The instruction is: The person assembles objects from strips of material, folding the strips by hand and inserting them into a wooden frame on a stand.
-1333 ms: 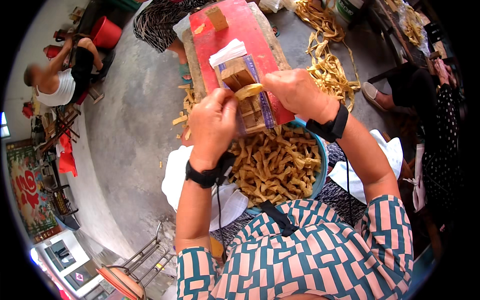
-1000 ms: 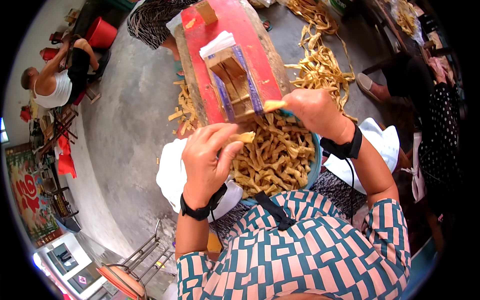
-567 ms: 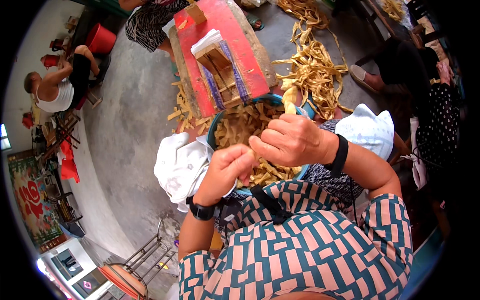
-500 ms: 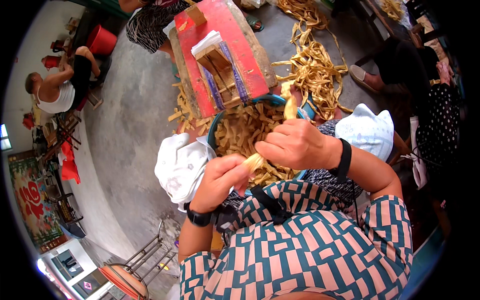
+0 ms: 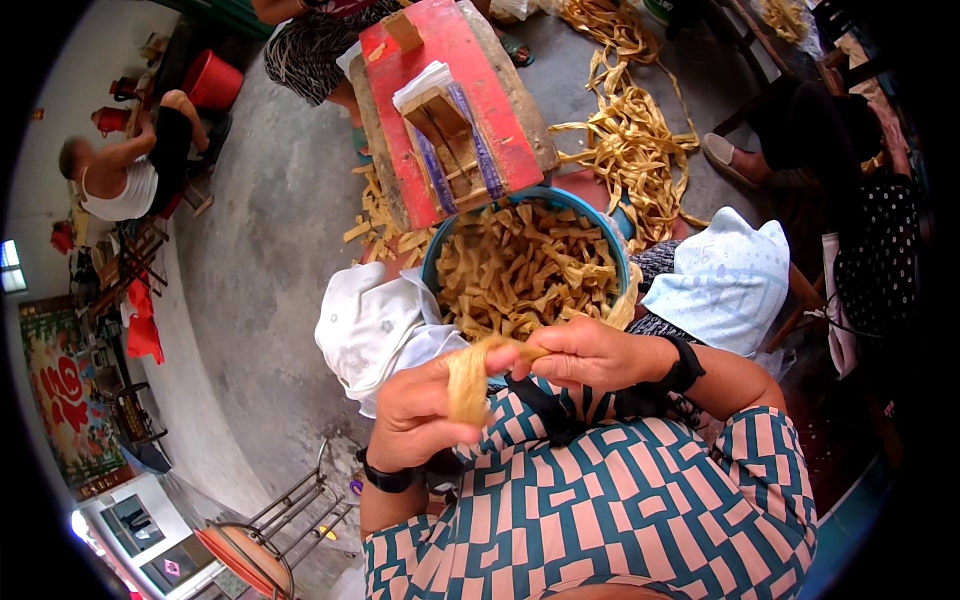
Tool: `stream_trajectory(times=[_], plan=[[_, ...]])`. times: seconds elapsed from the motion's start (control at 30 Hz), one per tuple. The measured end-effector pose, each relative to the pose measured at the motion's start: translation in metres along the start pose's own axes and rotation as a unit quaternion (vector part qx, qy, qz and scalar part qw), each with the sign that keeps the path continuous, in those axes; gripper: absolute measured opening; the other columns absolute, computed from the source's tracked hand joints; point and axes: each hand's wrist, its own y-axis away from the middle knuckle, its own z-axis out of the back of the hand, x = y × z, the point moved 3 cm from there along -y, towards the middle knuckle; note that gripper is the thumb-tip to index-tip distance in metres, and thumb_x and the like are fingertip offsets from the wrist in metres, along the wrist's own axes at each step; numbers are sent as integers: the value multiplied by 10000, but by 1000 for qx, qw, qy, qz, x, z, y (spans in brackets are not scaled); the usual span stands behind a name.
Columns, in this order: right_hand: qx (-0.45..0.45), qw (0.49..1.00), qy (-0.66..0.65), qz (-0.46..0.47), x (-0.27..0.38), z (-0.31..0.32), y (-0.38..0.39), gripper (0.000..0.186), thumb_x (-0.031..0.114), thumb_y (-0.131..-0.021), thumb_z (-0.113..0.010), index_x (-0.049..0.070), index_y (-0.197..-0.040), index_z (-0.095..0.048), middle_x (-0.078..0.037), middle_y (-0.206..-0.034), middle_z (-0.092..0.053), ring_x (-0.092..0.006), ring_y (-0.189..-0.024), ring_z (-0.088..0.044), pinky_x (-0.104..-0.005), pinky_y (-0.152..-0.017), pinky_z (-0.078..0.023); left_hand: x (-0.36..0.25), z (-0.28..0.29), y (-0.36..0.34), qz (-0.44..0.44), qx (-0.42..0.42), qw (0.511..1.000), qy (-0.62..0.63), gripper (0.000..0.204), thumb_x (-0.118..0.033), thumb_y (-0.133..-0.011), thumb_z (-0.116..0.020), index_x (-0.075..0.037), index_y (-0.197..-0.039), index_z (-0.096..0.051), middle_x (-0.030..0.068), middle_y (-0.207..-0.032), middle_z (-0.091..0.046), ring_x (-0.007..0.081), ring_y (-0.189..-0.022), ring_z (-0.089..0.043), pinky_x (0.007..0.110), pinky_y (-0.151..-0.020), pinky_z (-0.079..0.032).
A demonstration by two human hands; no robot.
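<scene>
A soft yellow-tan strip [image 5: 467, 388], which looks like tofu skin, loops around the fingers of my left hand [image 5: 415, 415]. That hand is closed on it, slightly blurred. My right hand [image 5: 600, 357] pinches the same strip just to the right, close in front of my patterned top. Part of a strip also hangs over the tub's right edge, beyond my right hand. Just past both hands stands a blue round tub [image 5: 612, 232], holding many short knotted tan pieces [image 5: 525, 265].
A red-topped wooden bench [image 5: 400, 75] carrying a wooden block device [image 5: 440, 118] abuts the tub. Long loose strips [image 5: 630, 135] lie on the floor at right. White cloth [image 5: 365, 325] and pale blue cloth [image 5: 725, 280] flank the tub. Other people sit around.
Both hands have come nearer my body, away from over the tub. The strip, stretched between them before, now wraps around my left fingers, and more of the tub shows.
</scene>
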Motion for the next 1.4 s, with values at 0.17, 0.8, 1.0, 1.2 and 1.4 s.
stream_trajectory(times=[0.17,0.8,1.0,1.2,1.4], plan=[[50,987,-121,-94,-2,12,-4,300,297,-1099,-503,43,-1226,-597,33,-827,-598,-21,-669,-510,-191,-569,-401,12,-32,-22,-144,-16,795,-589,213,-174,-736,-804,-73,-882,-686,74,-1177,-682,277,-1134,-649,454,-1004,-482],[-99,960,-262,-1,-6,18,-10,136,178,-1005,-656,51,-1044,-685,44,-813,-613,-3,-665,-497,-182,-568,-382,32,-34,-22,-180,-180,700,-667,172,-115,-855,-697,-143,-1020,-736,62,-1432,-609,332,-1400,-480,595,-1189,-267],[-98,989,-109,13,1,26,-14,129,77,-969,-605,3,-1068,-642,-3,-970,-641,-58,-854,-594,-212,-737,-487,34,-32,-24,-139,-165,687,-694,280,-88,-824,-725,-166,-1093,-740,24,-1327,-678,289,-1317,-564,620,-1202,-206],[-219,972,-84,10,-9,32,-10,191,-14,-937,-628,18,-1124,-598,-21,-1053,-647,-71,-956,-626,-226,-829,-523,38,-28,-22,-147,-155,794,-569,245,-44,-826,-762,-104,-1061,-729,41,-982,-707,225,-906,-666,480,-1040,-452],[-213,974,-72,25,-14,29,-10,351,-22,-941,-638,19,-1286,-584,-30,-1146,-621,-89,-1053,-611,-239,-932,-510,50,-36,-27,-167,-120,735,-646,153,-191,-830,-799,-95,-891,-697,34,-762,-618,242,-689,-604,418,-828,-534]])
